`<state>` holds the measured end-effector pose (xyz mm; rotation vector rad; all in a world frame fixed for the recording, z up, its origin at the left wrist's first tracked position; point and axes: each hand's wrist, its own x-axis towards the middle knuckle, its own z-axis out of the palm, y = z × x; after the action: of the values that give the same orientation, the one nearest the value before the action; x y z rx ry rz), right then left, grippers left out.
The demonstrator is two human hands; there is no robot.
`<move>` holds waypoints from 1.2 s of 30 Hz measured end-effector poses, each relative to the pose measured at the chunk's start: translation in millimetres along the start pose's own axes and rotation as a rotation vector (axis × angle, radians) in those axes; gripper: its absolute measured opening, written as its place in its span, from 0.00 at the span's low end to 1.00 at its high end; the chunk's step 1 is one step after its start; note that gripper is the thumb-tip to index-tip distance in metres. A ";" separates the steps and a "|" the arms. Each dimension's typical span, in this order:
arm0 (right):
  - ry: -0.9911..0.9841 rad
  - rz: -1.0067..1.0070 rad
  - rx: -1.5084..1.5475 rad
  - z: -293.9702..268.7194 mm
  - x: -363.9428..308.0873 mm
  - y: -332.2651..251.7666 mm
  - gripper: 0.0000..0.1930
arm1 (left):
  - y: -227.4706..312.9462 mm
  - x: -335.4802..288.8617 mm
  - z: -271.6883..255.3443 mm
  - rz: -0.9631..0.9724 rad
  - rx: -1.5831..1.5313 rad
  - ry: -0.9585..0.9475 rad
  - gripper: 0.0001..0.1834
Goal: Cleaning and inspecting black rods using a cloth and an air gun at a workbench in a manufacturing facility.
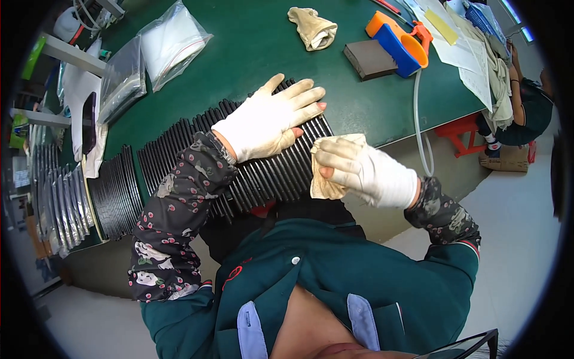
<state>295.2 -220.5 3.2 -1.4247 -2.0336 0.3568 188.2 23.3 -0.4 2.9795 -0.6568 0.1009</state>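
A row of thin black rods point(263, 182) lies side by side on the green table in front of me. My left hand point(272, 116), in a white glove with bare fingertips showing, rests flat across the rods with its fingers spread. At the right end of the row, my right hand point(365, 170), gloved too, is closed on a cream cloth point(326, 179). Part of that cloth hangs below the fingers and covers the ends of the last rods. My left hand and sleeve hide the middle of the row.
More black rods point(113, 194) lie to the left, beside bagged rods point(66, 197). Plastic bags point(173, 45) lie at the back left. A crumpled cloth point(314, 30), a dark block point(371, 58) and a blue-orange holder point(397, 51) stand farther back. A hose point(417, 113) hangs over the edge; another person point(526, 107) sits right.
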 end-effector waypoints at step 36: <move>0.269 0.232 0.038 25.3 -55.8 -53.0 0.12 | -12.8 17.6 4.1 0.007 -0.101 0.044 0.37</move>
<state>252.2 -288.5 -6.0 -1.5958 -1.6460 0.2815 209.8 27.1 -3.9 2.8699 -0.6474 0.1299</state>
